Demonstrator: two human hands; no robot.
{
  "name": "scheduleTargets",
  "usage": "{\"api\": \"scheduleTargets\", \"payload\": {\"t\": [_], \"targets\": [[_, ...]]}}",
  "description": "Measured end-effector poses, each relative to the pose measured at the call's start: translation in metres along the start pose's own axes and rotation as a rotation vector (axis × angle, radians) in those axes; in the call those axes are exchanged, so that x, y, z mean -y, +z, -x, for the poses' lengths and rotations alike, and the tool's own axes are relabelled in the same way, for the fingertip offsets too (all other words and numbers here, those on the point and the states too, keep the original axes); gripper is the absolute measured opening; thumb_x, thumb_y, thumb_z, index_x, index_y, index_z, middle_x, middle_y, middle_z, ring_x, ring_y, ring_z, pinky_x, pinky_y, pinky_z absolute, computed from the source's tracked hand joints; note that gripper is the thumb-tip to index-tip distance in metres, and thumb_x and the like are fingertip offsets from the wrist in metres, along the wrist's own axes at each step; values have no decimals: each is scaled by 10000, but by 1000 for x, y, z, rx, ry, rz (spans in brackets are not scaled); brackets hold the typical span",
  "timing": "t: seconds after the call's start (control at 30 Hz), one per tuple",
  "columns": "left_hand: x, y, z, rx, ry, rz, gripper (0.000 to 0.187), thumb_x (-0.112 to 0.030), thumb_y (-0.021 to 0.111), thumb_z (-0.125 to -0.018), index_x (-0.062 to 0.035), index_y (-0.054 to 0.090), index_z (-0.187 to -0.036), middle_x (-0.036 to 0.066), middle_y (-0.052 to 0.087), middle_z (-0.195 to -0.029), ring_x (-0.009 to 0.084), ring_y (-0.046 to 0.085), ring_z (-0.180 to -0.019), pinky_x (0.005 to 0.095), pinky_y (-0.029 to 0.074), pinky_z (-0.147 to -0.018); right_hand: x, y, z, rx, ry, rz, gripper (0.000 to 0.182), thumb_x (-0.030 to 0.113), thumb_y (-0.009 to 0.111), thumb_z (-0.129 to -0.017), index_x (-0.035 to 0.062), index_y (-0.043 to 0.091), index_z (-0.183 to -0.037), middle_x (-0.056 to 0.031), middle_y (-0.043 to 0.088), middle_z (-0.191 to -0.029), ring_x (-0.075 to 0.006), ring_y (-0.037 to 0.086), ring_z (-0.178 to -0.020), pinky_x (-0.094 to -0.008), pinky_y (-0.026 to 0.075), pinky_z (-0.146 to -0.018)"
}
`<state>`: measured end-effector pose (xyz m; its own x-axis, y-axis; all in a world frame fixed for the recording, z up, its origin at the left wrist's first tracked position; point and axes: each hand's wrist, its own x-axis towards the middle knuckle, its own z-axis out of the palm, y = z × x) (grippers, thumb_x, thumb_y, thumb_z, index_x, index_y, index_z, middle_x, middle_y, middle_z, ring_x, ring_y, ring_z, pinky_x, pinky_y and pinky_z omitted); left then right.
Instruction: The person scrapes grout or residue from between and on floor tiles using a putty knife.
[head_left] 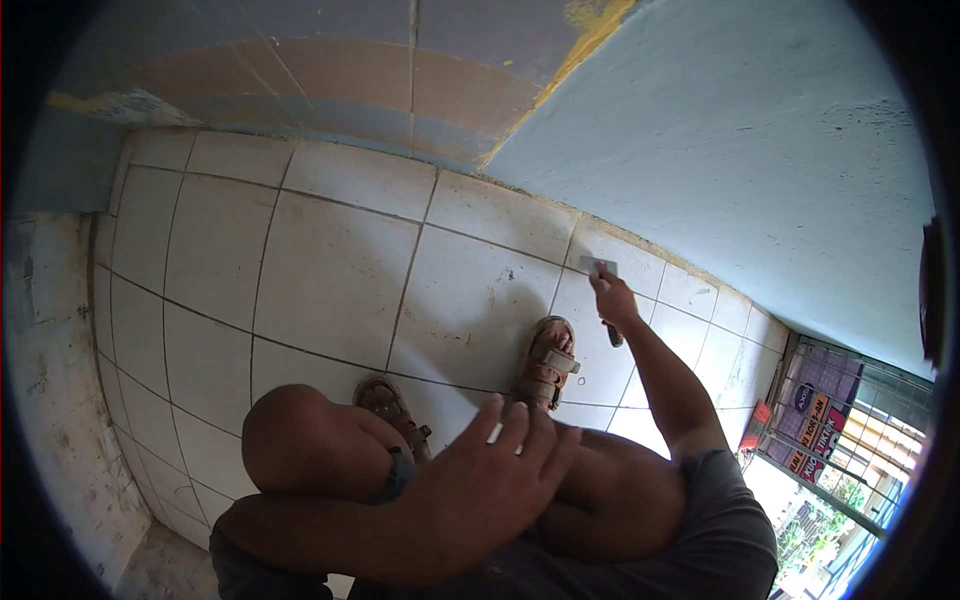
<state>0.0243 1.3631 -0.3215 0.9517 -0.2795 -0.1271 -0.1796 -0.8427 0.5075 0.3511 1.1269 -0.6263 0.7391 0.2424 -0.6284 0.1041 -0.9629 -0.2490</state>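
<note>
My right hand [614, 300] is closed around a putty knife, reaching out low over the white floor tiles [480, 290] near the foot of the blue wall. The flat metal blade [599, 265] sticks out past my fingers, and the dark handle end [615, 337] shows below the palm. Nearer to me, my left hand [490, 485] lies with its fingers stretched out across my bent leg, holding nothing. Rings show on its fingers. My sandalled feet, a left sandal [385, 400] and a right sandal [550, 360], stand on the tiles between the hands.
A pale blue wall [730, 150] rises along the right, meeting a striped wall [430, 80] at a yellow-edged corner. A stained whitish wall [55, 400] stands at left. At lower right is a metal grille gate [850, 440] with printed banners and daylight beyond.
</note>
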Motion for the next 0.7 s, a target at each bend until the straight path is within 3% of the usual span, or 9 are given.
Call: {"api": "scheduleTargets", "payload": {"t": [0.07, 0.17, 0.33, 0.63, 0.7], "targets": [[4, 2, -1, 23, -35, -23, 562, -224, 589, -1027, -8, 566, -1545, 221, 670, -1413, 324, 668, -1311, 501, 497, -1161, 17, 3, -3, -18, 35, -9, 580, 493, 597, -1098, 284, 540, -1636, -204, 798, -1198, -285, 778, -731, -425, 649, -620], [7, 4, 3, 46, -126, -12, 620, -252, 649, -1023, -17, 522, -1583, 225, 642, -1452, 342, 636, -1357, 513, 460, -1196, 33, -4, -33, -49, 9, -36, 593, 498, 607, -1092, 283, 534, -1640, -198, 799, -1185, -279, 770, -710, -412, 644, -600], [10, -5, 15, 89, -277, -6, 855, -364, 823, -930, -43, 451, -1629, 225, 594, -1512, 358, 595, -1406, 529, 398, -1245, 37, -5, -38, -15, 48, -52, 611, 467, 609, -1093, 271, 503, -1662, -184, 804, -1176, -262, 751, -674, -410, 639, -598], [5, -14, -1, 43, -253, 1, 830, -359, 800, -949, -69, 447, -1641, 218, 600, -1523, 352, 597, -1410, 528, 418, -1234, 31, 8, -22, -23, 45, -94, 644, 498, 592, -1095, 248, 479, -1677, -200, 803, -1156, -267, 733, -634, -413, 619, -589], [5, -10, -5, 55, -249, 7, 825, -357, 798, -952, -70, 447, -1641, 217, 602, -1522, 350, 597, -1411, 530, 419, -1234, 34, 9, -48, -48, 23, -128, 641, 496, 595, -1093, 250, 483, -1675, -202, 800, -1174, -265, 732, -629, -411, 618, -588]]}}
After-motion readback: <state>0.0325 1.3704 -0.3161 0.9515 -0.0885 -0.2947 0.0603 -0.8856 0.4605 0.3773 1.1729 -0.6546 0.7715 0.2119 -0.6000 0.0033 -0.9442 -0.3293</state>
